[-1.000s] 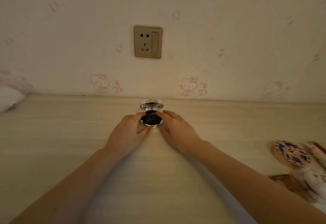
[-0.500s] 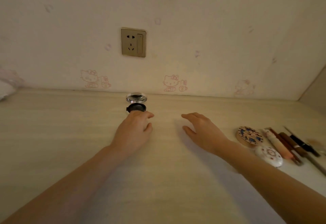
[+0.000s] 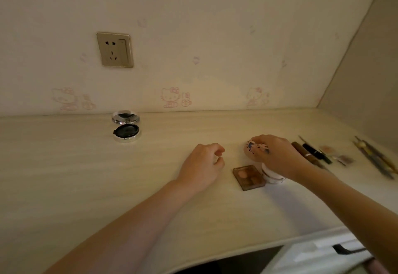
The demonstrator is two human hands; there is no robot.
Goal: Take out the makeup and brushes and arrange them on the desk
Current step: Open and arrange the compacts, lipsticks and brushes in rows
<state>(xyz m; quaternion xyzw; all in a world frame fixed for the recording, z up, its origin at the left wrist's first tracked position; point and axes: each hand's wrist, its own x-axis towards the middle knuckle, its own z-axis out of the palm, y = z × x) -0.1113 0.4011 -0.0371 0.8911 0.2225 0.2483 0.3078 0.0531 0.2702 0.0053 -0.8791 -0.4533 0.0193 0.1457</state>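
Observation:
An open round silver compact [image 3: 126,130] with a dark insert stands near the wall on the pale wooden desk [image 3: 86,176]. My right hand [image 3: 277,157] is closed over a round pink patterned compact [image 3: 249,151] further right. Just below it lie a brown square eyeshadow palette [image 3: 248,177] and a white round case [image 3: 271,176], partly hidden under my wrist. My left hand [image 3: 203,166] hovers loosely curled over the desk, holding nothing. Several brushes and pencils [image 3: 310,152] lie in a row to the right.
A wall socket [image 3: 114,50] sits above the desk on cartoon-cat wallpaper. More thin pencils [image 3: 375,159] lie at the far right by the side wall. A white drawer front with a dark handle [image 3: 344,249] shows below the desk's front edge.
Both hands left the open silver compact and moved right. My right hand has reached the pink patterned compact and closed on it; the view has swung to the right.

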